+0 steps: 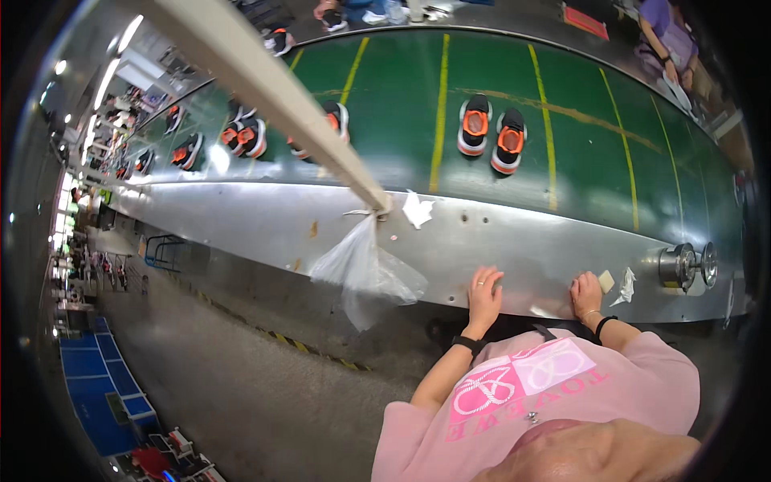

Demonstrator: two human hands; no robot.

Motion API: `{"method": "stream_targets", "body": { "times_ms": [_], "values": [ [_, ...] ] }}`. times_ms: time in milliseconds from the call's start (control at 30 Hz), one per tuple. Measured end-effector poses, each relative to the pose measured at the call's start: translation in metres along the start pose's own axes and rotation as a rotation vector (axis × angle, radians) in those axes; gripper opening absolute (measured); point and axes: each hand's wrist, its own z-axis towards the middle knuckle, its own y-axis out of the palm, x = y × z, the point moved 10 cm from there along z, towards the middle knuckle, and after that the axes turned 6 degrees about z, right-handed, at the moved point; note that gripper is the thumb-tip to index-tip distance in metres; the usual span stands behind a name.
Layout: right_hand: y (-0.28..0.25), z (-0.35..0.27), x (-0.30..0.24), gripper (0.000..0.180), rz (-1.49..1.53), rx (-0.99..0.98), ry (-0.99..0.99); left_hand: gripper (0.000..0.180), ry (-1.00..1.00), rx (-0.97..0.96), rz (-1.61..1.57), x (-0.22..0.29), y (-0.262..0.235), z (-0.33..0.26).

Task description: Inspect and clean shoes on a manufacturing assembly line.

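Note:
My left hand [483,299] rests at the near edge of the metal ledge, a ring on one finger, its fingers loosely bent and apart. Nothing shows clearly in it. To its right, my right hand [585,296] lies on the same ledge with fingers stretched forward, holding nothing visible. Just beside those fingers is a small beige block [605,281], and past it a crumpled white tissue [625,287]. Beyond the ledge, a pair of black, orange and white shoes, the left shoe [475,126] and the right shoe [508,142], sits on the green conveyor belt [578,153].
A beige post [297,112] rises from the metal ledge [265,217], with a clear plastic bag [365,273] hanging at its foot. White paper [418,209] lies beside it. A round metal holder [679,267] stands at right. More shoes [249,136] line the belt; a co-worker [671,40] is across it.

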Motion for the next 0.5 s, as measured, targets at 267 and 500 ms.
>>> {"method": "stream_targets", "body": {
  "times_ms": [267,500],
  "values": [
    [0.068,-0.018,0.086,0.018,-0.375,-0.448,0.378,0.023,-0.701,0.26,-0.287,-0.197,-0.163,-0.212],
    [0.167,-0.026,-0.017,0.027,-0.377,-0.849,0.36,0.019,-1.476,0.784,-0.261,-0.305,-0.26,-0.566]
  ]
}}
